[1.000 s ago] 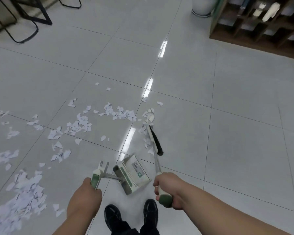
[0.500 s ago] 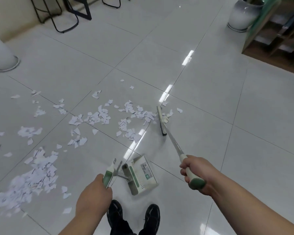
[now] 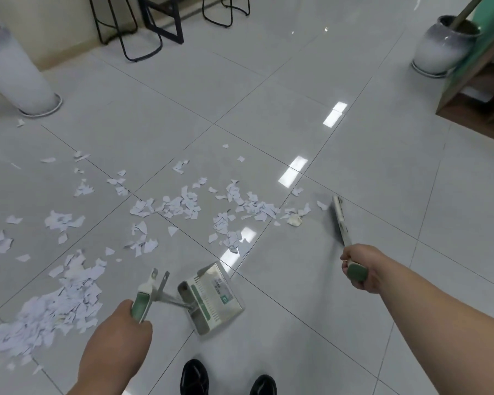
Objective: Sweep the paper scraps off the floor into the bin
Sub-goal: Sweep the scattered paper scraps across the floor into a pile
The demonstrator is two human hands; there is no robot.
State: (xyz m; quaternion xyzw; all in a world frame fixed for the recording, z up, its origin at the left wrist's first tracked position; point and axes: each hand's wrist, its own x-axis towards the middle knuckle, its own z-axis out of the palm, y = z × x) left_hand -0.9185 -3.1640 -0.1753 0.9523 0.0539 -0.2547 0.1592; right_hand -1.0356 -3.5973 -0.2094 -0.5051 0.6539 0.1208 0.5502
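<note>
White paper scraps lie scattered over the grey tiled floor, with a dense pile at the lower left. My left hand grips the green-and-white handle of a dustpan, whose pan rests on the floor just ahead of my shoes. My right hand grips the green end of a broom. The broom's head stands on the floor at the right end of the scraps, next to a crumpled scrap. No bin is in view.
A white floor vase stands at the far left and another vase at the far right. Black metal chair legs are at the back. A wooden shelf unit lines the right side. My black shoes are at the bottom.
The broom swung outward to the right, its head now beyond the rightmost scraps. My right arm stretched out with it. The view turned left, and the dustpan stayed by my feet.
</note>
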